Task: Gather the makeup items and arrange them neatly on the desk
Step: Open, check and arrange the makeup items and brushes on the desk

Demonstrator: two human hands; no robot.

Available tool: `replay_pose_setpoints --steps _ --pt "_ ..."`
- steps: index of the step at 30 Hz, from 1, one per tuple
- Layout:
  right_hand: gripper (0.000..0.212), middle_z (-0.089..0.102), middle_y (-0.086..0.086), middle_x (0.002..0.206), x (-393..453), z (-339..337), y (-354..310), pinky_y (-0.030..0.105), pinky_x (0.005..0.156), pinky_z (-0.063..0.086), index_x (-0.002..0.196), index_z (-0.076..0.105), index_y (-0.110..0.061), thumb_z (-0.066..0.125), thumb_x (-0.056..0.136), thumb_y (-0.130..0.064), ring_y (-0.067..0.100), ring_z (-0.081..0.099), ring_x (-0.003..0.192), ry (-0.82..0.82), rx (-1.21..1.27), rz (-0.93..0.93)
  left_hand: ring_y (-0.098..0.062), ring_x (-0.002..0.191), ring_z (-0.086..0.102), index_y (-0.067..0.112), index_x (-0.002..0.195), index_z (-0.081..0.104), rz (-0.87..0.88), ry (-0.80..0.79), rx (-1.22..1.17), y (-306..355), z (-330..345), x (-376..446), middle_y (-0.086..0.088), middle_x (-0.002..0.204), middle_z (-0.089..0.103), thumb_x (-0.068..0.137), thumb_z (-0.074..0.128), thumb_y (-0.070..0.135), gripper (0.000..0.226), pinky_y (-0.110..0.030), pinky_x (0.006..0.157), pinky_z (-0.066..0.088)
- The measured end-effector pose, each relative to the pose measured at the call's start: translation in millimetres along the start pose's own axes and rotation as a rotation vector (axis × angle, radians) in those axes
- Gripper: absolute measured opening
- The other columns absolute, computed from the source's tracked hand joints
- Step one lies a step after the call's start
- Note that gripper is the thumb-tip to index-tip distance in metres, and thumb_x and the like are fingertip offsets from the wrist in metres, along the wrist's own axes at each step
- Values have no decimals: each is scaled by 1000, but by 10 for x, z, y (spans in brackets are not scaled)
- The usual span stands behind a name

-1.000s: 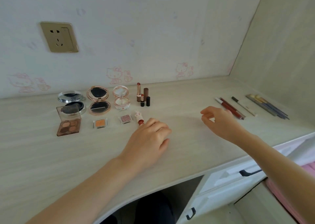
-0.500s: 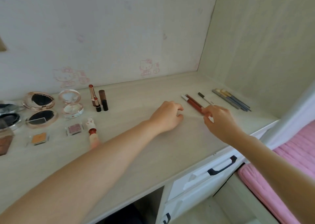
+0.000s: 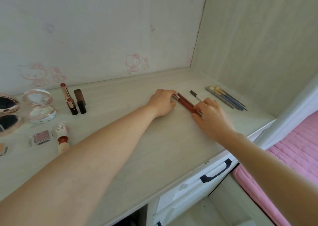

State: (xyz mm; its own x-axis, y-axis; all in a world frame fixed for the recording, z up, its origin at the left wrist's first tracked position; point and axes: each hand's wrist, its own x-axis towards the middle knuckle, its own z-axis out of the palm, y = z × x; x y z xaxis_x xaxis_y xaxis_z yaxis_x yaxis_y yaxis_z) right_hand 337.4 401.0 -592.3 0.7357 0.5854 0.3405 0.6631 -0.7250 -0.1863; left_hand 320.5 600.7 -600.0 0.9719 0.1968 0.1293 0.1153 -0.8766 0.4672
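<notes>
The two red pencils [image 3: 185, 102] lie side by side on the desk [image 3: 137, 157], slanting from far left to near right, right of its middle. My left hand [image 3: 162, 103] is at their far tips, fingers curled over the ends and touching them; whether I truly pinch them I cannot tell. My right hand [image 3: 209, 114] covers their near ends, fingertips bent down onto them, and again the frame is too blurred there to show a firm hold. I judge I am about to square them up or lift them toward the group at the left. The main risk is that they are round and only lightly caught: if one hand pushes harder than the other, they could fan apart, or one could roll to the near right, toward the desk edge and the gap by the pink bed [image 3: 290, 157]. Just beyond my right hand lies a white pen [image 3: 197, 96], and past it the brushes [image 3: 225, 98]; a careless sweep of my knuckles could knock those askew. Carrying leftward, my forearm passes near the standing lipsticks [image 3: 74, 102] and could tip them.
</notes>
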Motion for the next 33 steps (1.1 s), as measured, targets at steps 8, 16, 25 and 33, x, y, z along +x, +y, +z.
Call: replay_pose_setpoints --steps 8,16,25,33 --pt "23 60 3 109 -64 86 -33 32 82 42 112 64 -14 61 90 -21 23 40 107 112 -4 -80 -32 131 33 18 140 46 -2 28 -23 36 -61 -104 -14 138 40 93 50 21 47 -39 110 30" --pt "23 65 1 103 -143 103 -145 36 87 42 113 62 -16 59 92 -25 22 44 105 100 9 -83 -27 116 40 18 108 64 65 9 75 -53 -278 -316 -8 118 49 93 54 21 19 -40 99 40" --pt "23 62 -1 101 -234 31 -347 29 85 40 109 67 -17 61 91 -29 20 46 99 64 -8 -101 -20 108 46 27 91 59 152 -4 47 -222 -579 -677 -3 102 59 86 64 22 8 -38 92 43" --pt "12 64 -12 84 -467 -92 -843 26 75 52 90 60 -25 67 85 -33 4 59 81 -21 406 -6 -9 93 65 23 84 67 107 5 -210 -433 -1201 -1306 8 90 72 77 77 17 14 -34 95 46"
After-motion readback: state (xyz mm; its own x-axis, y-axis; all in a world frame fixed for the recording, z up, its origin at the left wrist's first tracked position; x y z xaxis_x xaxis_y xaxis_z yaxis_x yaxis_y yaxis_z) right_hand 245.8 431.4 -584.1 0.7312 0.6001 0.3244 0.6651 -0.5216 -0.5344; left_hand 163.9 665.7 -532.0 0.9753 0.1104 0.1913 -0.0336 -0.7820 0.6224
